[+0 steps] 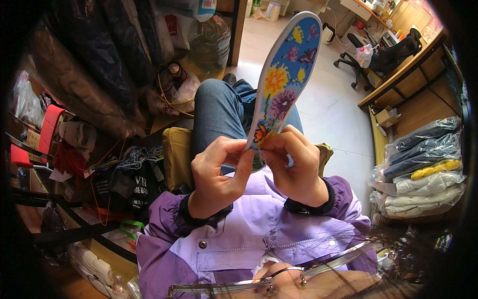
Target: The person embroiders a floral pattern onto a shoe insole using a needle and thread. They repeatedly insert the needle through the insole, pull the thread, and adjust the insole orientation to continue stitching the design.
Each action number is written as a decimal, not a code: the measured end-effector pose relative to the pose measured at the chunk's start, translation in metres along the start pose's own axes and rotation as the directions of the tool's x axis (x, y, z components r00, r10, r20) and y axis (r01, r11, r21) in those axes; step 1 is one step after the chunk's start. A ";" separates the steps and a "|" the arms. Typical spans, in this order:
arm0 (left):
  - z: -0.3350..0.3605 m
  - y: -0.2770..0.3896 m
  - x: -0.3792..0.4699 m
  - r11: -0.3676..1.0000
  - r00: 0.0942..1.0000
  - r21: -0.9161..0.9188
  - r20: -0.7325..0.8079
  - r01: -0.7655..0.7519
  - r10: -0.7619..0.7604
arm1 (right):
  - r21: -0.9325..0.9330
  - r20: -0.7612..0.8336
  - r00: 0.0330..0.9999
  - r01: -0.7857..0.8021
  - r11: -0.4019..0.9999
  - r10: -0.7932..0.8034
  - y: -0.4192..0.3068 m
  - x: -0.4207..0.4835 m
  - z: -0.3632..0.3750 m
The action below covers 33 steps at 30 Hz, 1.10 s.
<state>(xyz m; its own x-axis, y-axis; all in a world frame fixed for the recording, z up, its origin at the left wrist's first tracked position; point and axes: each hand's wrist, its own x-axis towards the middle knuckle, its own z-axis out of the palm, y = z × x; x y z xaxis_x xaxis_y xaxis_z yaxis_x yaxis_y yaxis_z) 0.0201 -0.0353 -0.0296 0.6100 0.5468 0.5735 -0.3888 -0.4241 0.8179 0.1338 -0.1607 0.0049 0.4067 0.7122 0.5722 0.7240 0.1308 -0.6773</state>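
Note:
An embroidered shoe insole [282, 80] with a white edge stands raised over my lap, its toe end pointing away from me. Cross-stitched flowers and a butterfly cover its blue ground. My left hand [222, 172] pinches the left edge near the heel between thumb and fingers. On the right side of the heel end, my right hand [295, 164] has its fingertips against the stitched face. A thin pale loop, perhaps thread, shows between the hands; whether the right fingers hold a needle cannot be seen. The heel's near end is partly hidden by my fingers.
Bundled coloured threads [138, 159] lie on a black printed bag [140, 188] at my left. Garments in clear plastic [422, 168] fill a shelf at right. A black office chair [392, 52] stands at the upper right, and a large water bottle [210, 45] at the upper left.

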 end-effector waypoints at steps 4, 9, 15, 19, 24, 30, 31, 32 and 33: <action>0.001 -0.009 -0.001 0.993 0.997 0.084 -0.017 0.081 -0.080 | 0.634 0.234 0.960 -0.269 0.725 0.152 0.000 0.000 -0.013; 0.000 -0.027 -0.002 0.959 0.964 -0.121 -0.043 0.257 -0.264 | 0.735 0.312 0.947 -0.293 0.612 0.078 -0.007 -0.008 -0.034; -0.021 -0.033 0.003 0.690 0.868 -0.542 0.180 0.480 -0.463 | 0.550 0.220 0.954 -0.295 0.782 0.205 0.010 -0.015 -0.050; -0.016 -0.031 -0.004 0.482 0.832 -0.711 0.271 0.512 -0.485 | 0.875 0.263 0.906 -0.369 0.313 0.333 0.070 -0.004 -0.049; -0.014 -0.026 -0.003 0.534 0.832 -0.651 0.316 0.539 -0.455 | 0.926 0.242 0.912 -0.319 0.203 0.330 0.110 -0.002 -0.047; -0.017 -0.009 0.002 0.800 0.894 -0.400 0.202 0.448 -0.400 | 0.601 0.048 0.956 -0.259 0.756 0.290 0.050 -0.012 -0.028; -0.015 -0.007 0.002 0.802 0.893 -0.394 0.209 0.449 -0.398 | 0.500 0.029 0.943 -0.300 0.812 0.331 0.038 -0.015 -0.022; -0.012 -0.004 0.002 0.804 0.893 -0.388 0.215 0.450 -0.395 | 0.484 -0.001 0.969 -0.217 0.848 0.248 0.030 -0.016 -0.017; -0.009 -0.002 0.002 0.807 0.893 -0.382 0.219 0.450 -0.393 | 0.445 -0.003 0.979 -0.181 0.877 0.204 0.024 -0.016 -0.012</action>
<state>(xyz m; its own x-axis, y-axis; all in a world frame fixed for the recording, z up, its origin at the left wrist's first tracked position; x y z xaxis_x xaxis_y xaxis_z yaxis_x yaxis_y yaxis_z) 0.0160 -0.0272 -0.0304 0.8490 0.4967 0.1802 -0.3035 0.1792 0.9358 0.1511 -0.1772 -0.0150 0.5475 0.7215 0.4239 0.3134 0.2929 -0.9033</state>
